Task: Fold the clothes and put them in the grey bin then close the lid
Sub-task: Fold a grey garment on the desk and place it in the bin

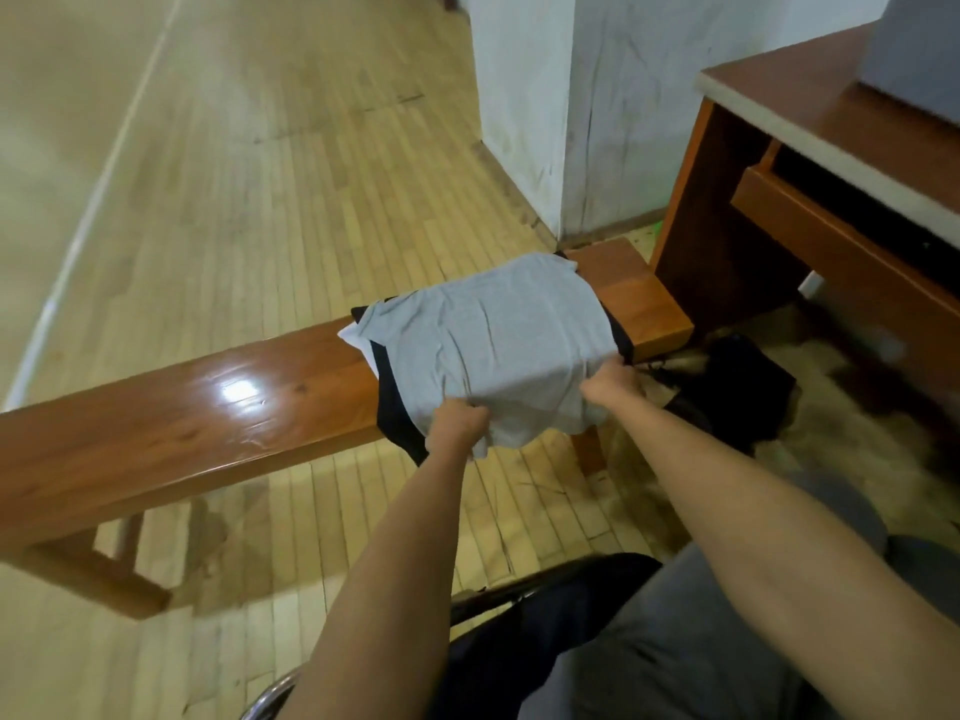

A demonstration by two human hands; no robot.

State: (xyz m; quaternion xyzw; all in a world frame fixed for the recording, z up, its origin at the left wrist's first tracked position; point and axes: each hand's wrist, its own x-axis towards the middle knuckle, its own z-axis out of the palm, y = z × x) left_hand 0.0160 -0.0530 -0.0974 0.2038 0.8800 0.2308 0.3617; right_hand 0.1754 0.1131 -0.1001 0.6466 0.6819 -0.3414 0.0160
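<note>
A folded grey garment (493,335) lies on top of a small stack on a long wooden bench (182,407). Under it show a black garment (395,407) and a sliver of white cloth (353,337). My left hand (460,420) grips the grey garment's near edge at the left. My right hand (610,384) grips the same edge at the right. A grey box-like thing (919,54) stands on the desk at the top right, cut off by the frame; no lid shows.
A wooden desk (810,200) with a drawer stands at the right, close to the bench's end. A dark pile (743,392) lies on the floor under it. A white wall corner (561,122) rises behind. Wooden floor spreads to the left. My lap and a chair frame fill the bottom.
</note>
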